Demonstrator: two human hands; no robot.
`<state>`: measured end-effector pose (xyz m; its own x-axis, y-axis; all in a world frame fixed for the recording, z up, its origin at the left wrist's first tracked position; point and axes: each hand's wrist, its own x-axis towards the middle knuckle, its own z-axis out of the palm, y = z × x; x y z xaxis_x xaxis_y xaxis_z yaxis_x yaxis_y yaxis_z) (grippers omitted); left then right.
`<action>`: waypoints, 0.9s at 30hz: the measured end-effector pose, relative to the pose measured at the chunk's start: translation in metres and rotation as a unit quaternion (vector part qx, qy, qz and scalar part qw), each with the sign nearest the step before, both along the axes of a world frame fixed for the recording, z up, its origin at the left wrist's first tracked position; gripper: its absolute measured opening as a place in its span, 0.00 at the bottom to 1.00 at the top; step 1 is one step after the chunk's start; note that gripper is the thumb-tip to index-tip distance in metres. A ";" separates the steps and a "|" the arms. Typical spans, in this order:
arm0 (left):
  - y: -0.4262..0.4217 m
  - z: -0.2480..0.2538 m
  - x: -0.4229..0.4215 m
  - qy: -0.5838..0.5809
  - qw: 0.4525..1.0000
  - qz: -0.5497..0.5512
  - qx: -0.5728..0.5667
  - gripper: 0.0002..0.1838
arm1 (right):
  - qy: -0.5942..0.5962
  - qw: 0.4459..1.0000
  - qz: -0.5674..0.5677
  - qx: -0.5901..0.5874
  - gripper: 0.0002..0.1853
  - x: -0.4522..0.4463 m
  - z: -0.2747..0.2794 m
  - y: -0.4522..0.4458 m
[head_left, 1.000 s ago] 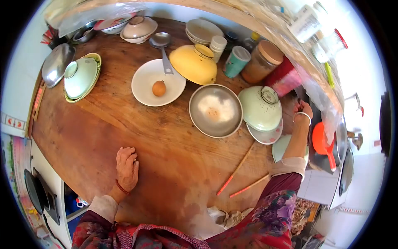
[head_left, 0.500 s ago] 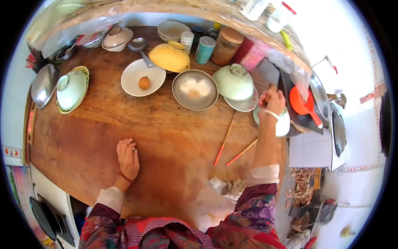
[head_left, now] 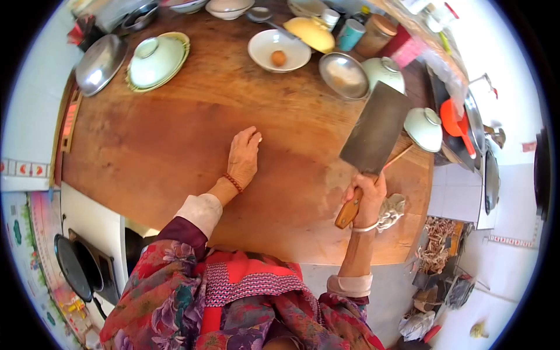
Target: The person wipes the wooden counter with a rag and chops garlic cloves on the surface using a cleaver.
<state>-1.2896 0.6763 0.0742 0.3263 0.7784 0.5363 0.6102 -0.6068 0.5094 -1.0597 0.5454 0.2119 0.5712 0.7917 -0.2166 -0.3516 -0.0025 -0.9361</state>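
My right hand (head_left: 368,195) is wrapped round the wooden handle of a cleaver (head_left: 378,125). Its broad grey blade points away from me above the table's right side, covering part of a chopstick (head_left: 399,156). On the bare wood left of centre rests my left hand (head_left: 244,154), its fingers curled together. A tiny pale bit shows at its fingertips, too small to name. A crumpled cloth (head_left: 392,211) lies right beside my right wrist.
Along the back stand a white bowl (head_left: 262,52) with an egg (head_left: 278,58), a metal bowl (head_left: 344,76) and several upturned bowls. At the right edge are a pale green bowl (head_left: 424,129) and a red ladle (head_left: 458,122). The wooden table (head_left: 146,151) spans the middle.
My right hand has come back from the table's right edge towards me, now with the cleaver lifted in it. My left hand keeps its curled pose on the table. The view has shifted.
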 end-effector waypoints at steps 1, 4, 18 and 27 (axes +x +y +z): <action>-0.001 0.003 -0.011 0.003 1.000 -0.018 -0.007 0.17 | -0.054 0.997 0.037 -0.035 0.09 -0.009 -0.003 -0.004; -0.002 0.004 -0.040 0.011 0.999 -0.041 -0.027 0.20 | -0.135 0.980 0.099 -0.103 0.06 -0.042 -0.025 -0.019; 0.009 0.032 -0.045 -0.017 0.997 -0.061 0.037 0.13 | -0.457 0.836 0.209 -0.222 0.11 -0.097 -0.059 -0.010; 0.027 0.032 -0.018 0.142 0.985 -0.077 0.067 0.02 | -0.423 0.845 0.216 -0.246 0.11 -0.094 -0.063 -0.012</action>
<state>-1.3076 0.7038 0.1067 0.5857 0.6371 0.5011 0.6122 -0.7529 0.2417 -1.1541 0.5333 0.1490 0.3673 0.8987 -0.2395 0.5768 -0.4221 -0.6994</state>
